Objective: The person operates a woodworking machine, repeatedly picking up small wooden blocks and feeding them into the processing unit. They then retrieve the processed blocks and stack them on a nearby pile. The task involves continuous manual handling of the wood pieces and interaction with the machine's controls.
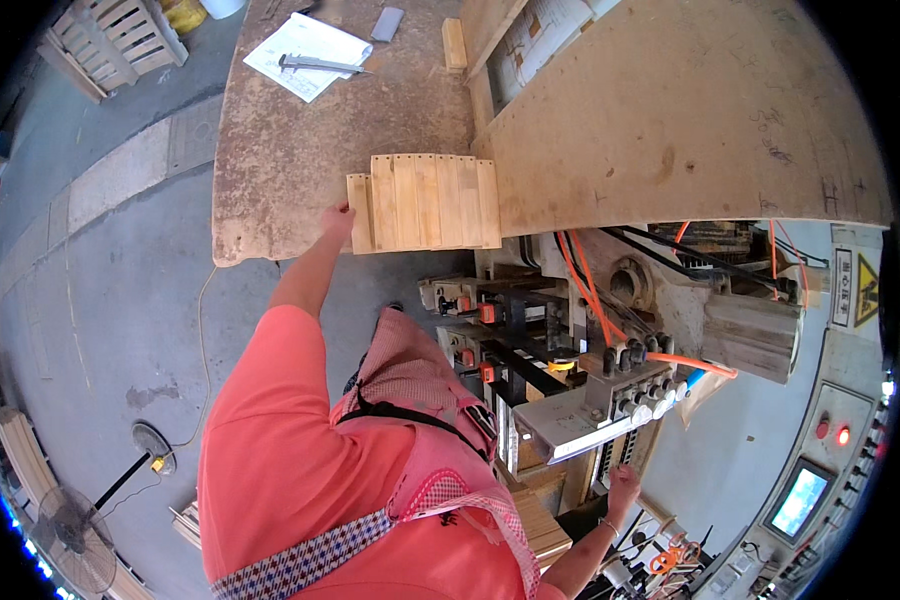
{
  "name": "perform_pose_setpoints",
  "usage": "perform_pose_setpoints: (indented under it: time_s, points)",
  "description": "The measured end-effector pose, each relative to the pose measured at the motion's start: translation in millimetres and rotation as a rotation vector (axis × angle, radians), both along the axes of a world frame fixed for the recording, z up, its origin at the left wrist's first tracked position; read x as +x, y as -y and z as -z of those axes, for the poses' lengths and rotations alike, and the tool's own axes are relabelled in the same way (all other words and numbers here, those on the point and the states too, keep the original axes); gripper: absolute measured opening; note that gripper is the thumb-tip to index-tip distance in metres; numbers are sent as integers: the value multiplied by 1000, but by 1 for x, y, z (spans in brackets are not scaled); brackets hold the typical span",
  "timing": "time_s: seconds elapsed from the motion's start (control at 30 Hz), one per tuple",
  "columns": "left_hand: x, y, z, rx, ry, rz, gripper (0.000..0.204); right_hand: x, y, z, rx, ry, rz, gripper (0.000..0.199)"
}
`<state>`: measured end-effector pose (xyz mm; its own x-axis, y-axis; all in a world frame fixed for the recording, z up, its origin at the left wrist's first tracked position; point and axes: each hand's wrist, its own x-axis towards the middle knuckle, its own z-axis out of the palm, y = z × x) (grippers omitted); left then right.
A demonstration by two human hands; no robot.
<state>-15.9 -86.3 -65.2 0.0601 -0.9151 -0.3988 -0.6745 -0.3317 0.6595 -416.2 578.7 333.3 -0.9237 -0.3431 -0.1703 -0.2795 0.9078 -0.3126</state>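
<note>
Wooden slats (425, 202) just beyond the left hand (338, 218)'s fingers, which touch the end piece ungrasped, could slide askew if nudged.

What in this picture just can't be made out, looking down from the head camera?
- Left hand fingers: at the edge of the wooden slats, grip too small to tell.
- Right hand: what it touches, lost in machine clutter.
- Paper on table: print too small.
- Machine's lower part: hidden by the person's apron.

Dusty workbench (300, 150); slats (425, 202), paper (310, 42)
</note>
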Motion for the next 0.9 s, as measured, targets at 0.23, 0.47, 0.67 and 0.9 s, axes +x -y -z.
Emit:
perform_pose_setpoints:
  time_s: [0.23,0.47,0.67,0.9]
  points:
    - [-3,2,-15,84,-27,44,33,9,5,1,74,5,-43,18]
    - [10,14,12,-10,8,215,29,-9,-9,7,132,-194,-75,16]
    - [26,18,28,-104,49,43,46,-56,30,-16,19,-238,-97,18]
    - [28,-97,-34,-144,251,95,34,-159,81,-8,-54,-321,-197,25]
